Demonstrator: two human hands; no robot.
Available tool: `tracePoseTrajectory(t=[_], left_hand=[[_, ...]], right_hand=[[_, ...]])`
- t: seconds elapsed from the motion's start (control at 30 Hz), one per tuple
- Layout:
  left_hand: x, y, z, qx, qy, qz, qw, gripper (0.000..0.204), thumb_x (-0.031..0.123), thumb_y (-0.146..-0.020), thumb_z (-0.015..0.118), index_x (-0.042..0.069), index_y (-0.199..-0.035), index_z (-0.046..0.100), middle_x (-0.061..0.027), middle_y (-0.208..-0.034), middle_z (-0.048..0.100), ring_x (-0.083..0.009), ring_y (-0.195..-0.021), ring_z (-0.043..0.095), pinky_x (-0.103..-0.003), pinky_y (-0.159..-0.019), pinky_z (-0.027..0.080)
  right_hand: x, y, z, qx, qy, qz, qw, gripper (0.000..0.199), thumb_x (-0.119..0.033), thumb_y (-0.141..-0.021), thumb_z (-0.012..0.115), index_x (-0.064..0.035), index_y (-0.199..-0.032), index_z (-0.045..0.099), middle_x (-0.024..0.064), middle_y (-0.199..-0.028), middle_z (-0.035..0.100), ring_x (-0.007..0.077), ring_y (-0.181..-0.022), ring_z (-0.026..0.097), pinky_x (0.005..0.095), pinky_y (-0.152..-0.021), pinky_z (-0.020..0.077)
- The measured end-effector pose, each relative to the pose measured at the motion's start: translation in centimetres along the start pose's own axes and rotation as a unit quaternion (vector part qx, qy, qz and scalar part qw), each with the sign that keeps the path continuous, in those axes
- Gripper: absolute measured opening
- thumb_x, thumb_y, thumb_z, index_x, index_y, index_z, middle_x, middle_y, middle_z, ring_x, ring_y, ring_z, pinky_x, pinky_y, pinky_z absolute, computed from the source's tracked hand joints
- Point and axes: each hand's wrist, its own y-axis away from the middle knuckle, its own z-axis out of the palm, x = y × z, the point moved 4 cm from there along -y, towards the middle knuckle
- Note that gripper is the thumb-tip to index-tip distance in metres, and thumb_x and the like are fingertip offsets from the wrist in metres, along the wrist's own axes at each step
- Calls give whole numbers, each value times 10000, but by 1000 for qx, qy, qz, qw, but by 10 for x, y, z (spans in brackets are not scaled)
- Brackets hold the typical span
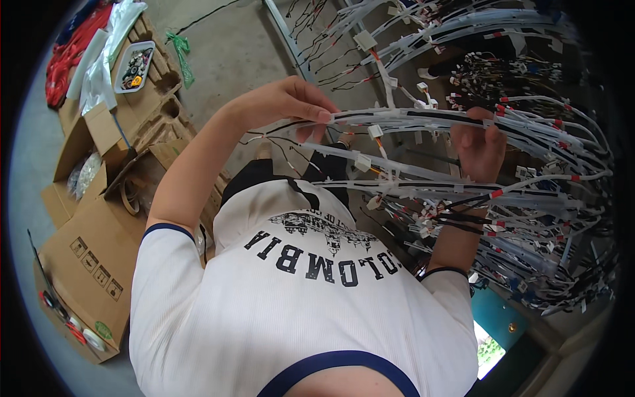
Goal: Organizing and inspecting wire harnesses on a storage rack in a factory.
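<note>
A long wire harness (410, 118) in translucent sleeving, with black and white wires, stretches between my hands. Its left end is pinched between the thumb and fingers of my left hand (294, 106); thin loose wire ends trail below that hand. My right hand (479, 149) is curled around the same bundle farther right, fingertips up over it. White connectors (376, 132) hang on short leads just under the harness. Another sleeved harness (397, 187) runs below, across the front of my shirt, near my right wrist.
Many more harnesses (489, 26) hang in dense rows at the right, some with red tape marks. At left stand open cardboard boxes (86, 264), a white tray of small parts (135, 67), red bags (69, 59) and tape rolls (94, 340). Green plastic (182, 59) lies on the floor.
</note>
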Motion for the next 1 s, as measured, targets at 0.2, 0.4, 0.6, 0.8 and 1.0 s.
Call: tracePoseTrajectory(t=[0.2,0.4,0.6,0.8,1.0], left_hand=[[3,-17,5,94,2,125,988,472,267,-923,585,34,-1319,479,-138,-1221,597,-228,-1112,577,-344,-992,430],[41,-14,25,179,109,290,934,397,125,-896,607,11,-1268,528,-156,-1203,606,-265,-1107,596,-334,-923,480],[62,2,54,202,28,337,919,336,-63,-852,575,-23,-1185,594,-144,-1172,619,-272,-1085,609,-313,-887,511],[65,5,59,184,11,354,917,343,-113,-847,542,-40,-1179,591,-139,-1155,622,-291,-1118,587,-320,-914,508],[64,-8,53,210,28,332,919,325,115,-942,514,-14,-1240,538,-168,-1096,641,-257,-1063,617,-337,-890,517]], right_hand=[[2,4,5,-15,-15,-9,1000,462,-396,-909,574,34,-1077,595,69,-629,558,151,-505,476,270,-442,338],[2,6,9,-50,-34,-11,998,444,-410,-889,600,10,-1031,613,69,-623,542,149,-499,467,272,-444,331],[3,3,9,-73,-44,-3,996,448,-409,-869,624,14,-1017,610,64,-626,525,146,-501,451,277,-453,325],[3,0,9,-77,-65,0,995,461,-408,-846,648,22,-1009,614,63,-649,527,148,-517,457,280,-457,327],[6,1,6,-66,-67,4,996,492,-411,-824,671,32,-1031,618,64,-645,536,149,-532,458,278,-463,325]])
